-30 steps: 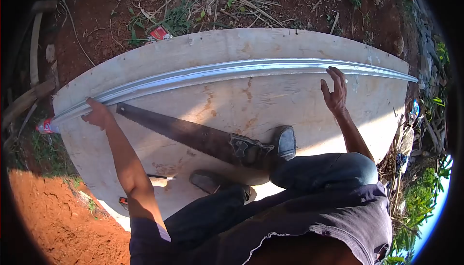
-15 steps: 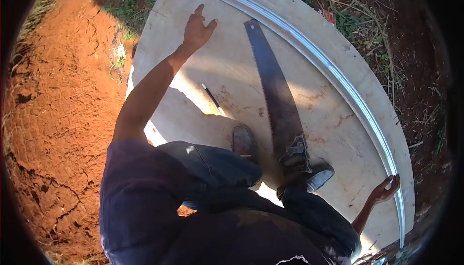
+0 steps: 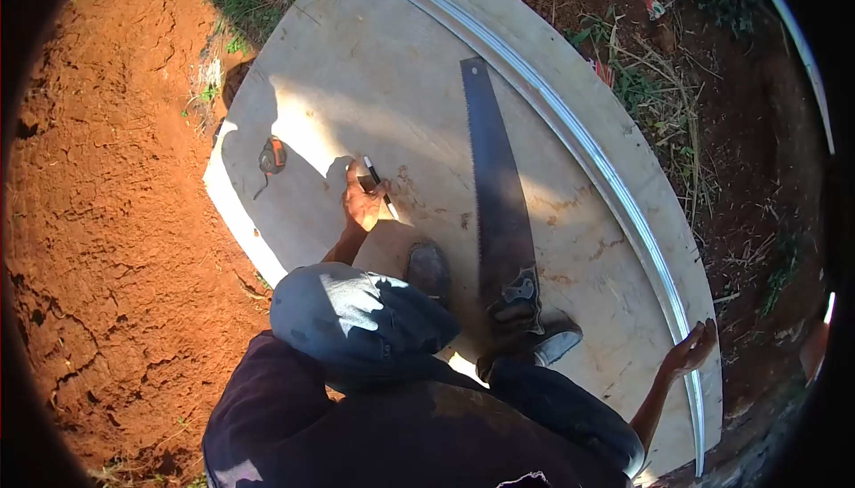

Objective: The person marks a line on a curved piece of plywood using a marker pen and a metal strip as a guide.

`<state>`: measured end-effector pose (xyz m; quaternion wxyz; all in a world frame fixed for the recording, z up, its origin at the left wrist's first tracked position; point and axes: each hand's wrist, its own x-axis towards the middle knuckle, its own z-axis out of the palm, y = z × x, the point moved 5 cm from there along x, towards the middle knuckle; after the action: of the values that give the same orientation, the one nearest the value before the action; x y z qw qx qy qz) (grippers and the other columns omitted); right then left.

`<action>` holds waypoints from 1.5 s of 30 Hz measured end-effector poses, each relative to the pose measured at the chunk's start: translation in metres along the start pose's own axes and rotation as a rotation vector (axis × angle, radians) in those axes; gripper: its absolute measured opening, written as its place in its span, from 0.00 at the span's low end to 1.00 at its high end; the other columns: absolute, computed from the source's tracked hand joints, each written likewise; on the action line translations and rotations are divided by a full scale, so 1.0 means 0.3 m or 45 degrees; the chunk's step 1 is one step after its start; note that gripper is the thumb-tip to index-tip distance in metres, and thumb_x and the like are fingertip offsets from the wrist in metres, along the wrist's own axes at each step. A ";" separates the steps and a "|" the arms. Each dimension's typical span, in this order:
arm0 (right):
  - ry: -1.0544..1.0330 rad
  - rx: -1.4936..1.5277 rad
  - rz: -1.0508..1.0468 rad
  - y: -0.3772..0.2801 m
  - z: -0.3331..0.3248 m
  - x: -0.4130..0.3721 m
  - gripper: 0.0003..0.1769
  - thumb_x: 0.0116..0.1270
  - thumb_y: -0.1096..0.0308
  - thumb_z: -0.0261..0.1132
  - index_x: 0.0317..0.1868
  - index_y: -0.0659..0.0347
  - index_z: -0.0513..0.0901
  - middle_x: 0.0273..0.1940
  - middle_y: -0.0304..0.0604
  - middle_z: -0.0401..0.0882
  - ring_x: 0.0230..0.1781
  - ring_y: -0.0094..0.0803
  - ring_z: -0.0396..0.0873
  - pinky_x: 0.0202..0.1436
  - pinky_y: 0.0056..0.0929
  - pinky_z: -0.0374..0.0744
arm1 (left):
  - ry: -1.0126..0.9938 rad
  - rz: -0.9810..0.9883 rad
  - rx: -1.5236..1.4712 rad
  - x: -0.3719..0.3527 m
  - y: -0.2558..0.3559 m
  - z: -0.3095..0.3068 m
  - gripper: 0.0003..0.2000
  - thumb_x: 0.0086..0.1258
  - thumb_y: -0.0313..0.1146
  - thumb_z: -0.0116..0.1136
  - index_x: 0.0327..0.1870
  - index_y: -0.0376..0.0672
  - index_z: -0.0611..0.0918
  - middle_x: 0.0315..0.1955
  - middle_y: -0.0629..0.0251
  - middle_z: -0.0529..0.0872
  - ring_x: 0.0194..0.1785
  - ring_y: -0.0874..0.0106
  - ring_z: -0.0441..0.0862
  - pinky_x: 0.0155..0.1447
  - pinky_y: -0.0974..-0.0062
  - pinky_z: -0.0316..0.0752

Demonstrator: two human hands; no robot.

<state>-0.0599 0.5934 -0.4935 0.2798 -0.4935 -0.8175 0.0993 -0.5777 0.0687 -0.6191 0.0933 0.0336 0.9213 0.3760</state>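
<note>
My left hand (image 3: 362,200) is low over the board, its fingers apart about a dark marker pen (image 3: 392,208) with a white end. The pen lies aslant on the board. At lower right my right hand (image 3: 691,351) grips a long shiny metal strip (image 3: 570,119), bent in a curve along the board's rounded edge. The hand covers part of the strip near its lower end. Between my hands lies a large handsaw (image 3: 500,176), teeth towards the left, its handle (image 3: 519,296) beside my boot.
The pale board (image 3: 614,328) lies on red soil (image 3: 116,176). A tape measure (image 3: 272,157) rests near its left edge. My boots (image 3: 427,267) are on the board. Grass (image 3: 659,87) borders the curved edge. Part of another person's hand (image 3: 812,350) shows at far right.
My left hand has come down from the upper part of the board to the marker pen. The tape measure now shows. My right hand stays at the strip; the view has shifted.
</note>
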 end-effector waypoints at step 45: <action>-0.013 0.965 0.698 -0.268 0.106 0.379 0.21 0.75 0.52 0.57 0.46 0.64 0.81 0.27 0.32 0.68 0.27 0.19 0.67 0.34 0.23 0.73 | -0.039 1.096 0.390 -0.121 1.223 0.961 0.29 0.68 0.35 0.55 0.70 0.44 0.63 0.63 0.49 0.68 0.69 0.43 0.60 0.67 0.44 0.52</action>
<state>-0.1786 0.6553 -0.4437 0.3997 -0.5538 -0.5645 0.4635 -0.4883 0.5241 -0.5589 -0.0638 0.4323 0.8670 0.2396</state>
